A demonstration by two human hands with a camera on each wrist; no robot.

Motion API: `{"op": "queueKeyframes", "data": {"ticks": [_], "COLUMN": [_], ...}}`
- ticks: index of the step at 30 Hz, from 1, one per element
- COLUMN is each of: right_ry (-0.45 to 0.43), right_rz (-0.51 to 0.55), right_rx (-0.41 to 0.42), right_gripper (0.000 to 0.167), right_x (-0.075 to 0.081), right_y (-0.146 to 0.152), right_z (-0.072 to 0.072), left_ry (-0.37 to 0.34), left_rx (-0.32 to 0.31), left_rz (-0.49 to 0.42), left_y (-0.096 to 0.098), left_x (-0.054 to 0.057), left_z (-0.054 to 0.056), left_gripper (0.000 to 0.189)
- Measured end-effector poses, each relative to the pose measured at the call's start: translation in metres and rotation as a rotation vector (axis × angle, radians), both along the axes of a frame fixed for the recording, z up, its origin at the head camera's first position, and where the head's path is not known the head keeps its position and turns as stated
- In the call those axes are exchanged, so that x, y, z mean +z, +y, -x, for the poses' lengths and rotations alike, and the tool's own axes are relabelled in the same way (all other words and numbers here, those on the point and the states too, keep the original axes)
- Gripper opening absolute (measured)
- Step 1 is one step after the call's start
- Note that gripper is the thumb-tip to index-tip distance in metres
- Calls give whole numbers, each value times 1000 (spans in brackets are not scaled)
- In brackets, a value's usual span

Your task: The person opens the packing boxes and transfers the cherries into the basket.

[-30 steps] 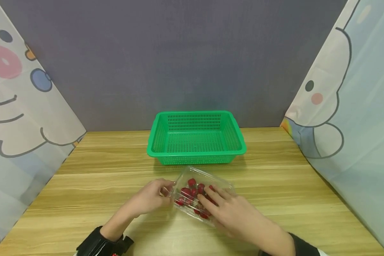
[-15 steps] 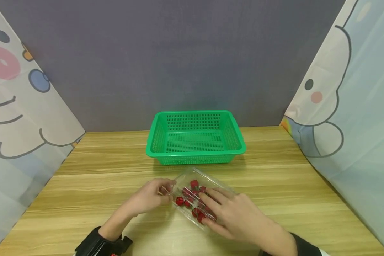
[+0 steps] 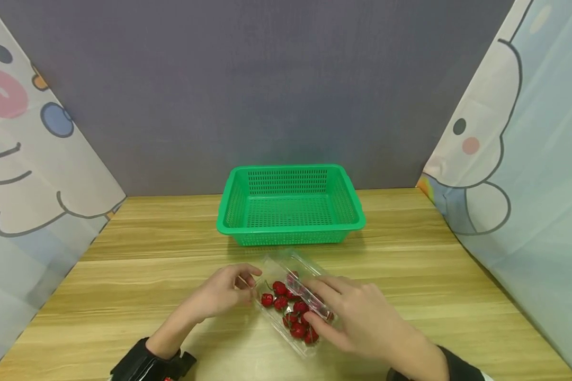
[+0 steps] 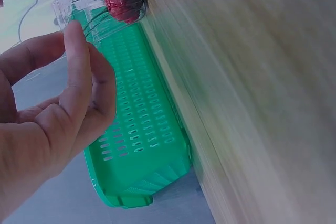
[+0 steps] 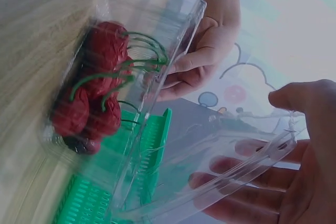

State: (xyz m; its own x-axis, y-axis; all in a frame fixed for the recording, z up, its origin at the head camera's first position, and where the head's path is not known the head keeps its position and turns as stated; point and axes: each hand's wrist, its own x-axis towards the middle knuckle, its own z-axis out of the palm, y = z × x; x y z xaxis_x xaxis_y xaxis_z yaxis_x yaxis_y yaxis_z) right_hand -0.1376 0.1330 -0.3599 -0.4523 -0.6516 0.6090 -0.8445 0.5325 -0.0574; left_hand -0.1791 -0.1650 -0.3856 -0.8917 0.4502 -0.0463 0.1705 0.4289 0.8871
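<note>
A clear plastic box [image 3: 277, 327] with several red, green-stemmed cherries [image 3: 297, 330] stands on the table. Its clear lid [image 3: 316, 306] is partly raised, tilting up towards my right hand. At the box's left corner is my left hand [image 3: 221, 291], thumb and finger pinching the rim. My right hand [image 3: 362, 317] holds the lid, with the thumb on one side and spread fingers behind it, as the right wrist view shows through the lid [image 5: 176, 169]. The cherries [image 5: 107, 51] sit at the bottom of the box there, some blurred.
A green perforated basket [image 3: 291, 229] stands just behind the box, with nothing visible inside. The wooden table [image 3: 162, 238] meets a grey wall [image 3: 286, 95] at the back. Cartoon-printed sheets [image 3: 486, 174] slope along both sides. A dark band [image 3: 145, 362] circles my left wrist.
The lid has come up from over the cherries, with my right hand shifting slightly right. The cherries on the left are now uncovered. My left hand stays at the box's corner.
</note>
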Motion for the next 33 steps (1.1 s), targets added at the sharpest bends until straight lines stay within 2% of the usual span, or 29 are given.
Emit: {"op": "queueKeyframes", "data": {"ticks": [7,11,15,21,27,33], "right_ry": [-29,-76,-115,-193,-305,-327], "right_rz": [50,72,83,74,61,93], "right_rx": [-17,-44,-81,-145,-180,-168], "right_gripper": [36,35,32,35,39,41], "right_x": [4,5,7,14,20,22], "right_y": [2,3,4,9,13,17], "right_z": [-1,-2,-3,-3,-5,-3], "left_ry": [-17,-20,19,107,114,122], "left_rx": [31,39,59,133,171,178], "left_rz": [5,14,34,69,122,125], "left_y": [-1,-3,-2,-2,-2,-2], "left_x": [0,-1,-1,-2,-1,0], "left_z": [2,3,4,6,7,7], "left_gripper": [34,34,33,24,13,15]}}
